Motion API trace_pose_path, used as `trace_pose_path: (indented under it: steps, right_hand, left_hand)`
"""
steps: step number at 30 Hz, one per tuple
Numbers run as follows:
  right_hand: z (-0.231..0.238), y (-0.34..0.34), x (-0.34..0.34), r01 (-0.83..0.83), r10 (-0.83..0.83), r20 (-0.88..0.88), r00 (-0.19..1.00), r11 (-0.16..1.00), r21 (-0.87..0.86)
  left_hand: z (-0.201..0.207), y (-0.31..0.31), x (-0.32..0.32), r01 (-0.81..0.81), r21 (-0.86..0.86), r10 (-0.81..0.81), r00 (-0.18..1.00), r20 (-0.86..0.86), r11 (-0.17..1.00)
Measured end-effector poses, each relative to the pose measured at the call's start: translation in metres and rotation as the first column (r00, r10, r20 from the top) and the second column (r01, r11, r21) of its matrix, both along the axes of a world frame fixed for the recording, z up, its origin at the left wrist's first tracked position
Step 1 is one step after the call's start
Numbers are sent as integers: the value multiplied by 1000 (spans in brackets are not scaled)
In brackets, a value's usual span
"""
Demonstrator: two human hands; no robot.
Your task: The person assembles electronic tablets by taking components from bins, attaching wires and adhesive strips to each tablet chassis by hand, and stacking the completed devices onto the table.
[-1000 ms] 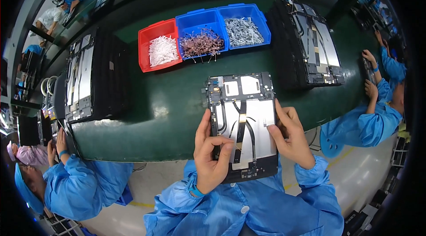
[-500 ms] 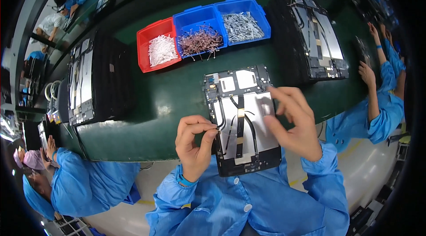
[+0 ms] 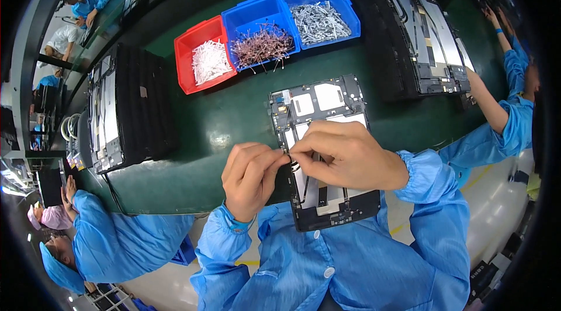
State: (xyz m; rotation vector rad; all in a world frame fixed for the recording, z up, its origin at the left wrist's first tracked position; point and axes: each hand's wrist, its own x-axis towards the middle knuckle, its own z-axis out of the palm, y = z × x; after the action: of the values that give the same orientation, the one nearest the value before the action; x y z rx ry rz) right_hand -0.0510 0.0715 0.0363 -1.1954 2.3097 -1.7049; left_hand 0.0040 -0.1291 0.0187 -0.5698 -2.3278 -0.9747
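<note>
An opened tablet [image 3: 327, 96], with black circuit boards and a silver plate showing, lies at the table's near edge. My left hand [image 3: 252, 175] is closed in a pinch at its left edge, on a thin black cable. My right hand [image 3: 349, 156] reaches across the silver plate, with thumb and forefinger pinched close beside the left fingertips. What the right fingertips hold is too small and covered to make out. Both hands hide the middle of the tablet.
Ahead stand a red bin [image 3: 186, 54] of white pieces and blue bins [image 3: 257, 10] of copper-brown wired parts and silvery pieces. Tablet stacks rise at the left [image 3: 137, 106] and right [image 3: 397, 42]. Co-workers in blue sit at both sides; one arm [image 3: 489, 106] reaches behind the right stack.
My right hand has moved left and closed, coming from open above the tablet's right side to beside my left hand. A co-worker's hand at the right has moved to the right stack.
</note>
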Motion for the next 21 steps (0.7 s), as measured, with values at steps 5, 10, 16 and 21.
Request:
trace_pose_path:
  steps: [5,10,16,21]
  right_hand:
    - [-9,-9,-19,18,-16,-24,1000,996,86]
    - [-19,-11,-28,16,-15,-13,1000,996,85]
    - [-22,-11,-30,-23,25,-15,1000,993,116]
    - [-26,-10,-30,-6,30,-140,990,986,167]
  left_hand:
    - [-9,-5,-17,-72,-88,78,994,72,993]
    - [-10,-12,-19,-272,514,-191,710,678,813]
    - [-5,-23,-28,-350,587,-371,519,770,730]
    - [-1,-25,-36,-335,584,-441,414,796,739]
